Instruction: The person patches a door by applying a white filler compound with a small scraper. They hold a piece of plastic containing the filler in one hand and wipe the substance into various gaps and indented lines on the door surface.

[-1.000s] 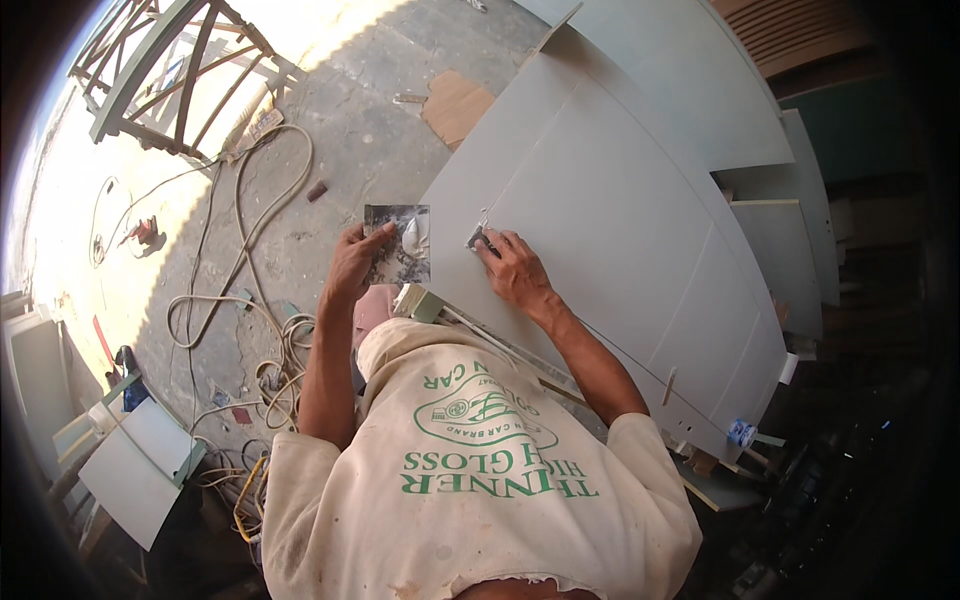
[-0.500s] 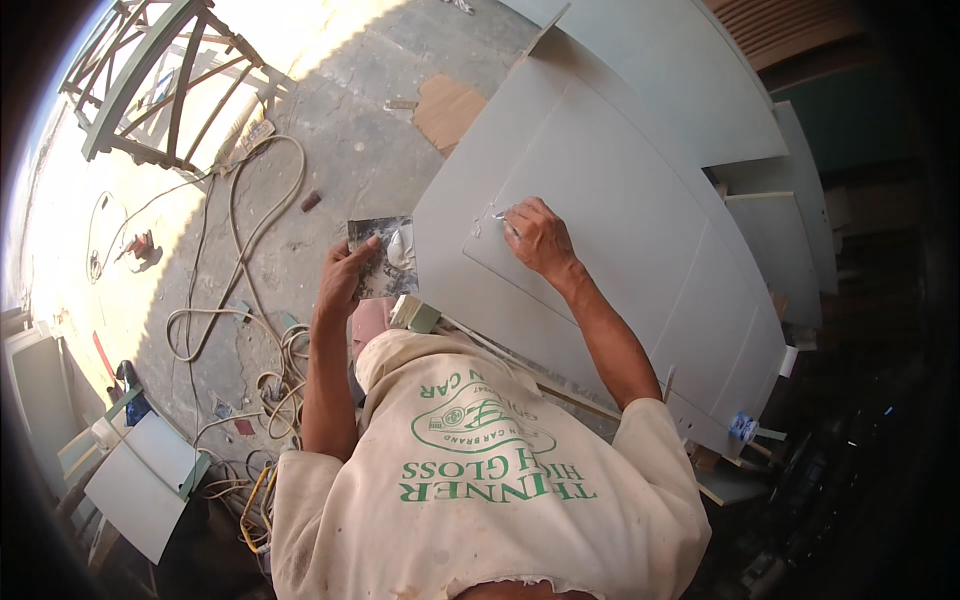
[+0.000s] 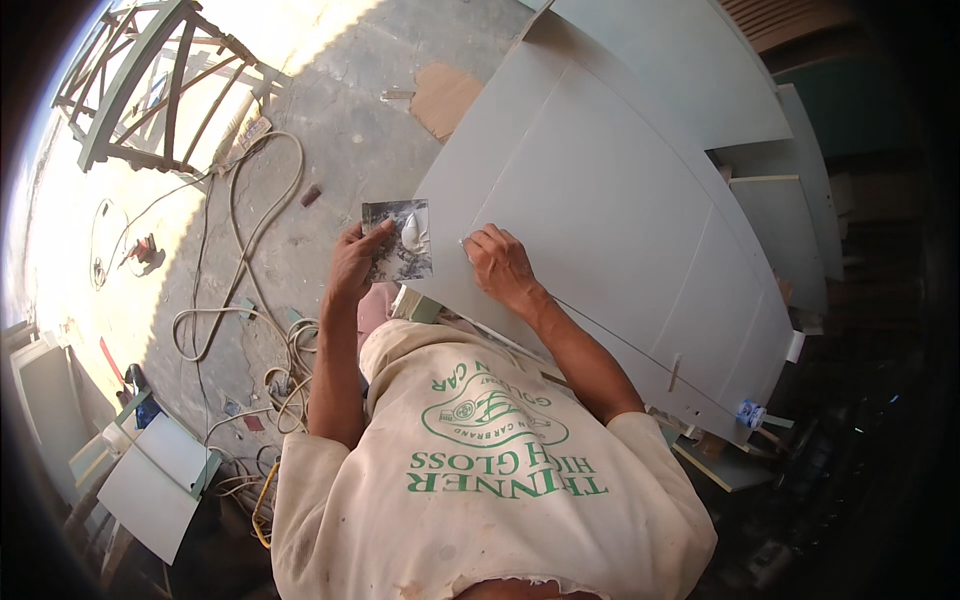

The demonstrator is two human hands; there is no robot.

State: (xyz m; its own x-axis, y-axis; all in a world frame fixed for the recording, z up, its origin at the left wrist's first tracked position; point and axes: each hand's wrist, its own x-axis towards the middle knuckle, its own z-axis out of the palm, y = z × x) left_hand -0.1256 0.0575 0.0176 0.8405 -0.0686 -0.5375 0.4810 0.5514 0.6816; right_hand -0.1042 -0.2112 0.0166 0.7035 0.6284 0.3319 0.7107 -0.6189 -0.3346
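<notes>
We hold a small flat plate [image 3: 398, 240] in our left hand [image 3: 352, 268]. Our fingers are closed on its lower left edge, with the thumb on top. The plate sits in the air just to the left of the big grey board [image 3: 620, 230], close to its near corner. It looks thin and stiff, like metal or hard card. It is dark and smeared all over, with a lump of white paste [image 3: 411, 232] on its right side. We think it is light, because one hand holds it by the edge without trouble. The paste looks soft and sticky, so we think it could slide off if we tip the plate too far. The best place to hold it seems to be the clean edge, away from the paste, just where our fingers are now.

Our right hand [image 3: 500, 265] rests on the big grey board near its lower left part. The fingers are curled together and seem to pinch something small at the tips, but we cannot tell what it is. The board is wide, flat and smooth, pale grey, with thin lines running across it. It looks stiff and heavy, too big for one hand.

On the concrete floor [image 3: 340, 150] to the left lie loops of pale hose [image 3: 240, 240] and a piece of brown cardboard [image 3: 445, 98]. A green wooden frame [image 3: 150, 80] stands far off in the sun.
</notes>
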